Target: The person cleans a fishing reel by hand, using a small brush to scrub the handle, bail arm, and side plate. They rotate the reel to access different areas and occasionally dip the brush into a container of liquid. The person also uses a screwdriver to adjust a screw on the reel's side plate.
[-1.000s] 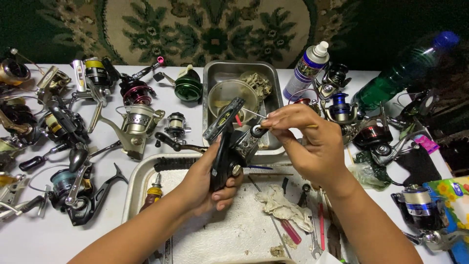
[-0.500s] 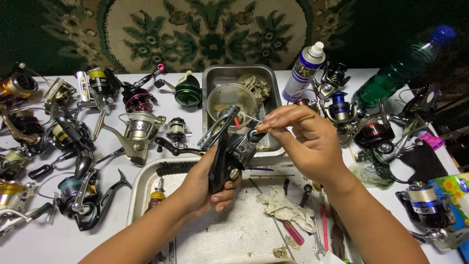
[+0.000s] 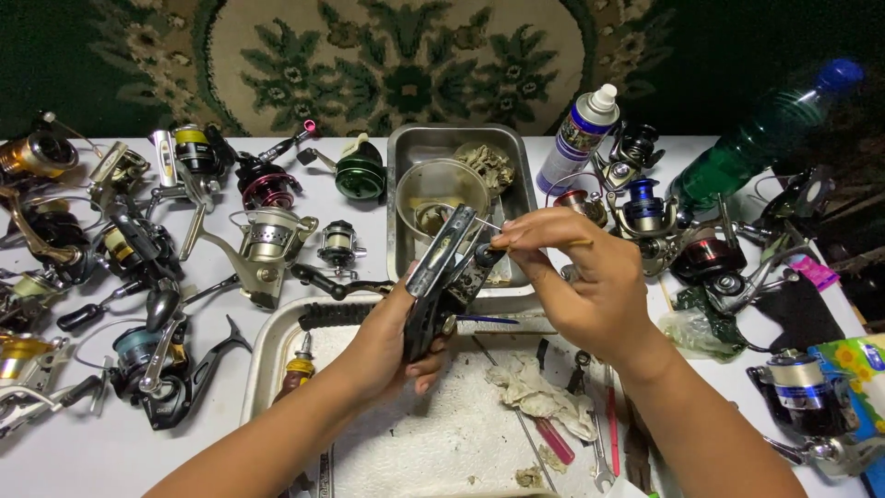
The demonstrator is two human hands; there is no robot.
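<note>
Left hand [image 3: 392, 346] is wrapped around the lower body of a black spinning fishing reel with a folded black handle [image 3: 441, 277], fingers curled shut on it, holding it above the near tray. Right hand [image 3: 585, 277] is pinched closed on a thin yellowish stick-like tool [image 3: 576, 243], whose fine tip meets the top of the reel; I cannot tell exactly which part it touches. Hands sit close together, joined only through reel and tool.

Judged state of work: the reel looks partly stripped, with no spool visible on it, and servicing appears mid-course. Fine work at the head is in hand; reassembly looks not yet done.

Directly below lies a white-lined metal tray [image 3: 277, 341] holding a crumpled soiled white rag [image 3: 535, 387], a small orange-handled screwdriver [image 3: 297, 361], a pink-handled tool [image 3: 553, 438], a steel spanner [image 3: 597, 461] and a black bristle brush [image 3: 332, 312]. Just behind the reel stands a deep steel pan [image 3: 406, 148] with a clear plastic bowl [image 3: 441, 189] and dirty wadding inside.

Further out on the white table [image 3: 111, 452]: many other reels, among them a silver spinning reel [image 3: 267, 240], a dark green spool [image 3: 359, 175] and a blue-spooled reel [image 3: 643, 203]. A white-capped spray can [image 3: 576, 138] and a green plastic bottle with blue cap [image 3: 756, 148] stand at the far right. These reels lie untouched.
</note>
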